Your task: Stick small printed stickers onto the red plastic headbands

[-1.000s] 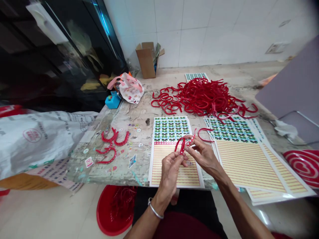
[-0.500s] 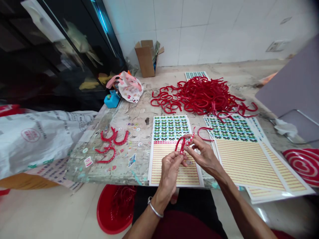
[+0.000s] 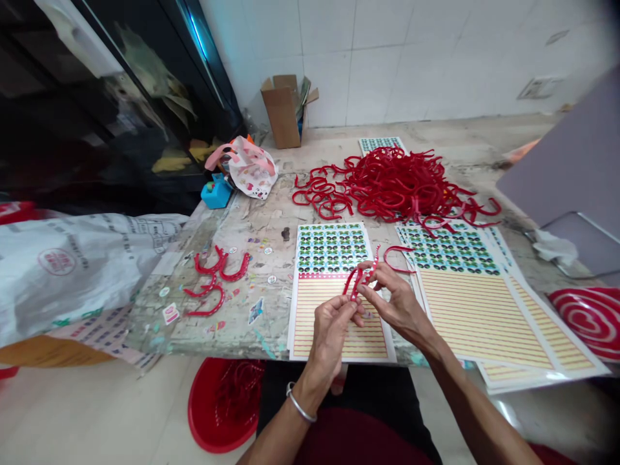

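Observation:
A red plastic band with a narrow curved shape is held up in front of me, above a printed sheet with green-and-black motifs and yellow stripes. My left hand grips its lower part, and my right hand pinches it higher up. Just beyond my right fingers, a loose red band lies on a second printed sheet. A large tangled pile of red bands sits farther back.
Several red bands lie left on the stained, sticker-spotted table. A white sack lies at the left edge, and a red basin sits on the floor below. A cardboard box stands against the tiled wall.
The red band has turned slightly between my fingers and looks narrower. The whole view has shifted a little as my head moved.

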Motion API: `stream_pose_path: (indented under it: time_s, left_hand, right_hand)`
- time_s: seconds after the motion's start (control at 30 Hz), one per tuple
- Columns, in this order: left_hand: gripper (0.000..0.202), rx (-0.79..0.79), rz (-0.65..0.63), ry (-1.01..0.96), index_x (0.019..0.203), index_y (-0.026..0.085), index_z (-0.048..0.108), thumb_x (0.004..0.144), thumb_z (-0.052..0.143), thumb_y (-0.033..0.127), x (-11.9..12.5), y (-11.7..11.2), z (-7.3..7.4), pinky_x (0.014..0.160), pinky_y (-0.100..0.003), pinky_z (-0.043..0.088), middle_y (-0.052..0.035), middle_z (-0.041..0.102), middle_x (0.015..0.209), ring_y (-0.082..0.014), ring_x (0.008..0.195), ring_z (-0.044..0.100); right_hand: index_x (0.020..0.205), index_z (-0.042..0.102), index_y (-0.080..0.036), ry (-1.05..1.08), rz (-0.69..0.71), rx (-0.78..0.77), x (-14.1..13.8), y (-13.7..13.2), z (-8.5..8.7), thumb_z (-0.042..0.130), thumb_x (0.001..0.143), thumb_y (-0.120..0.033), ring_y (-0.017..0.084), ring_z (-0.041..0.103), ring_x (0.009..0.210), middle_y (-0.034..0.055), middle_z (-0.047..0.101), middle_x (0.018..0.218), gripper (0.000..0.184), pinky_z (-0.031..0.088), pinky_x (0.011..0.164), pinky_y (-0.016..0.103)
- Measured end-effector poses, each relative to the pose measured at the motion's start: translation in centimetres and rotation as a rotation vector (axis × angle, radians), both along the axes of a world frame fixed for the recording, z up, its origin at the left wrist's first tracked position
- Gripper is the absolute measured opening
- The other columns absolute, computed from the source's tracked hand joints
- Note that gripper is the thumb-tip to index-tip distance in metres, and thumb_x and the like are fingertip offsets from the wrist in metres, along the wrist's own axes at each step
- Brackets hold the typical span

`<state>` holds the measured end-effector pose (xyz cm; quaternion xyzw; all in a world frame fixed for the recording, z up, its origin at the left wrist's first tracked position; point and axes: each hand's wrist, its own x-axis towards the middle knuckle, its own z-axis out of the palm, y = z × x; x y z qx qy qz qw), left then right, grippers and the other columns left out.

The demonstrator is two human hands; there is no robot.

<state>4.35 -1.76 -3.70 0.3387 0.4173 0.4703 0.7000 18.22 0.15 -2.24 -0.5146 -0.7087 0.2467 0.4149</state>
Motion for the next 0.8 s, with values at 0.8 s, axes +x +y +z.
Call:
stream_pose_path:
  time_s: [0.8]
  left_hand:
    - [0.016, -0.005, -0.007, 0.027, 0.072, 0.010, 0.065, 0.079, 0.057, 0.023, 0.19, 0.09, -0.50, 0.060, -0.023, 0.040, -0.0040, 0.063, 0.066, -0.0082, 0.052, 0.052]
  right_hand:
    - [0.102, 0.059, -0.022, 0.175, 0.028, -0.191, 0.72, -0.06, -0.95, 0.053, 0.084, -0.030, 0.017, 0.058, 0.088, 0.0072, 0.053, 0.112, 0.021, 0.050, 0.072, 0.031]
